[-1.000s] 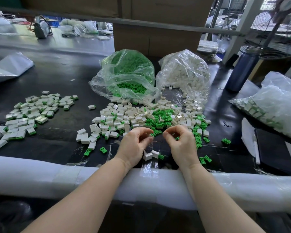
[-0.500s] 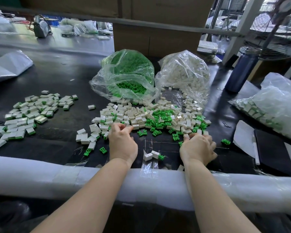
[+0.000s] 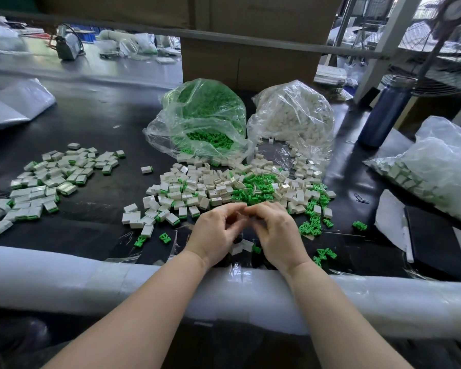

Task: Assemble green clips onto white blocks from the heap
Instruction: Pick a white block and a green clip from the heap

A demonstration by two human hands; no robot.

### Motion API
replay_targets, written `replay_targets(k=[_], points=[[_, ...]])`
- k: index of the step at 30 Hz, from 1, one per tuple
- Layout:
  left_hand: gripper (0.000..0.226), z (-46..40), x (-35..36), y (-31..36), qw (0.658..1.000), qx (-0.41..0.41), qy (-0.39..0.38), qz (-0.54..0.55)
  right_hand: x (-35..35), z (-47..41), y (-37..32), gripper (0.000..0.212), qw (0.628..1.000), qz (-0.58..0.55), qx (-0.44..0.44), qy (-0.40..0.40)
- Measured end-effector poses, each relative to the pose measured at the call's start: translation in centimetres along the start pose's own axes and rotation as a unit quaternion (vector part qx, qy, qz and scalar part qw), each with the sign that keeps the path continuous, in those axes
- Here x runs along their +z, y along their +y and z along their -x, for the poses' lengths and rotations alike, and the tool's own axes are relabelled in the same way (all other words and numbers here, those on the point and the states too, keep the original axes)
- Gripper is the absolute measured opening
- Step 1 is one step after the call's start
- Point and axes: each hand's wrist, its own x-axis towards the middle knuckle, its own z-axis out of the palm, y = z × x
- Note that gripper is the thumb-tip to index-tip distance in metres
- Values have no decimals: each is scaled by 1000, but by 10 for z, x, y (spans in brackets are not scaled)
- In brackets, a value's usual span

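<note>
My left hand (image 3: 215, 235) and my right hand (image 3: 276, 232) meet fingertip to fingertip just in front of the heap, fingers curled. A pale blur sits between the tips; the pinched pieces are too blurred to make out clearly. Behind the hands lies the heap of white blocks (image 3: 197, 188) mixed with green clips (image 3: 256, 188). More loose green clips (image 3: 309, 228) lie to the right of my right hand. A white block (image 3: 240, 247) rests on the table under my wrists.
A pile of assembled blocks (image 3: 51, 180) spreads at the left. Behind the heap stand an open bag of green clips (image 3: 205, 121) and a bag of white blocks (image 3: 293, 121). A blue bottle (image 3: 386, 113), another filled bag (image 3: 437, 166) and a black pad (image 3: 434, 238) stand right. A padded table edge (image 3: 64, 278) runs along the front.
Half a second ago my hands were apart, the left at the white blocks and the right at the green clips. Both have drawn back and come together in the middle.
</note>
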Motion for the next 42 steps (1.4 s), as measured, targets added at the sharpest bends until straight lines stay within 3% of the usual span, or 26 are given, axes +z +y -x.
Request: replay_targets(k=[4, 10, 13, 18, 23, 27, 31, 35, 42], points=[[19, -3, 0, -6, 999, -38, 19, 24, 2, -1, 6, 23, 999, -8, 45, 1], [12, -5, 2, -9, 997, -58, 26, 37, 12, -6, 16, 56, 983, 149, 84, -64], [14, -5, 1, -9, 997, -54, 17, 48, 15, -6, 17, 47, 976, 187, 83, -78], [21, -5, 1, -8, 995, -64, 0, 75, 13, -6, 17, 18, 980, 172, 99, -15], [15, -4, 1, -8, 992, -70, -12, 102, 10, -5, 13, 18, 979, 182, 84, 20], [14, -4, -1, -7, 990, -65, -21, 126, 5, -3, 12, 14, 988, 64, 90, 109], [14, -4, -1, -7, 988, -63, -23, 142, 0, -1, 12, 6, 982, -123, 127, 68], [16, -5, -1, -6, 984, -65, -35, 161, -4, 0, 9, 17, 933, -306, 185, 35], [18, -4, 0, -6, 982, -61, -44, 173, -6, 0, 6, 11, 920, -341, 194, 18]])
